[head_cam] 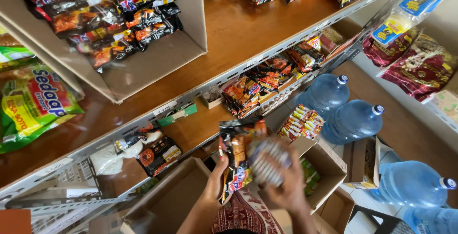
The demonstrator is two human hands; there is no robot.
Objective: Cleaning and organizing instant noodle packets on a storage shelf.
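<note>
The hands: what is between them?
In the head view, a stack of snack packets sits between the left hand and the right hand, gripped from both sides.

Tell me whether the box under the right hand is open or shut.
Open: the box has its flaps spread, and green packets show inside, beside the right hand.

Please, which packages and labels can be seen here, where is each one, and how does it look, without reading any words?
Snack packets: black and orange, held by left hand and right hand.
Cardboard box: top shelf, full of black and orange packets.
Green packets: top shelf, far left.
Water jugs: blue, on the floor.
Open carton: below the hands.
Dark red bags: right rack.
</note>
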